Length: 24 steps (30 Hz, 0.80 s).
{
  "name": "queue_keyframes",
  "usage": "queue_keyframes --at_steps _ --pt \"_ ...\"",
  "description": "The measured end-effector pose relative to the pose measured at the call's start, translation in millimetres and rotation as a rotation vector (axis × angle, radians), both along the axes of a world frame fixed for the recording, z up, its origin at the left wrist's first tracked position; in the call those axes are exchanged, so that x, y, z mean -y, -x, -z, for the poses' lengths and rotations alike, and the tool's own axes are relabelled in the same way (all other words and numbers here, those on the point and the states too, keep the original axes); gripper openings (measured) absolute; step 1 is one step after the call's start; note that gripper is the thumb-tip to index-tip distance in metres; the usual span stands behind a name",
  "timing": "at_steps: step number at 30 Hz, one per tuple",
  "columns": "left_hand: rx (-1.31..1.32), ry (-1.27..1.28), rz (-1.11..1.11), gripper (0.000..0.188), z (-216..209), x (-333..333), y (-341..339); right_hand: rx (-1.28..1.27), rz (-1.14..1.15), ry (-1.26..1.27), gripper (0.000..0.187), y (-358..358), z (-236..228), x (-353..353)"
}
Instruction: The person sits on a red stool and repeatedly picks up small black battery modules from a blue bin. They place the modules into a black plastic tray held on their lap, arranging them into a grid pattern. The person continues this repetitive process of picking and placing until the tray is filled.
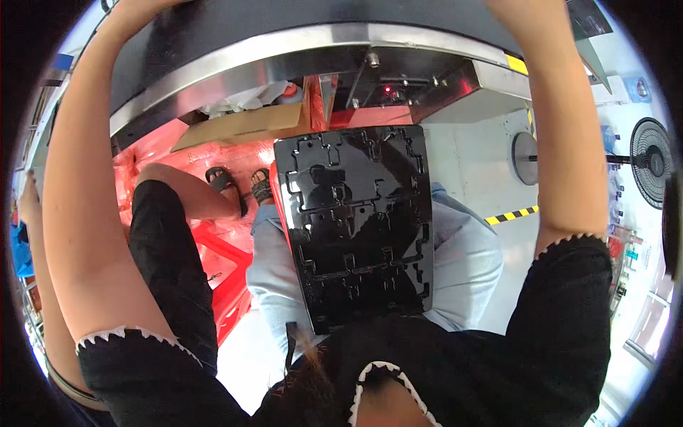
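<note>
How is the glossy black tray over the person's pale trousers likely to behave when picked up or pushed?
The black tray looks fairly stiff, as its outline shows no obvious sag. It may be slippery, since its surface shines with reflections, though the moulded pattern could help grip. Being broad and flat, it would probably slide rather than roll.

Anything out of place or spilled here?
Possibly the black molded tray: it appears to rest across the light-blue jeans, below the workbench edge, an unsteady-looking spot. No spill or damage stands out.
</note>
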<state>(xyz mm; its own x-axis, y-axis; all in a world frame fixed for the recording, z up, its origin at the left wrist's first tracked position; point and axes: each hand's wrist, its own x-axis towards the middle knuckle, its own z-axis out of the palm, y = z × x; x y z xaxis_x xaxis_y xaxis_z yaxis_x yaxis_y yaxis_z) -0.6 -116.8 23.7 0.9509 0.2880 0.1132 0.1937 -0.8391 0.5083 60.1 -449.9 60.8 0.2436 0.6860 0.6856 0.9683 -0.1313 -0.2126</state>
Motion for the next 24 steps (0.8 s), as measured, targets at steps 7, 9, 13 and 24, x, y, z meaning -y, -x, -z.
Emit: queue_keyframes --at_steps 7,9,13,24 --pt "0.705 -0.434 0.276 0.078 20.8 91.2 74.3 -0.578 -0.205 0.333 0.026 75.0 134.7 43.8" --pt "0.653 -0.389 0.398 0.085 29.1 132.3 102.5 -0.62 -0.158 0.426 0.028 79.0 180.0 45.1" --pt "0.321 -0.171 0.541 0.085 76.5 182.9 145.4 -0.403 -0.053 0.377 0.034 89.7 212.8 49.1" --pt "-0.027 -0.129 0.421 0.064 186.0 186.7 182.5 -0.468 -0.018 0.001 0.022 102.9 139.6 60.2"
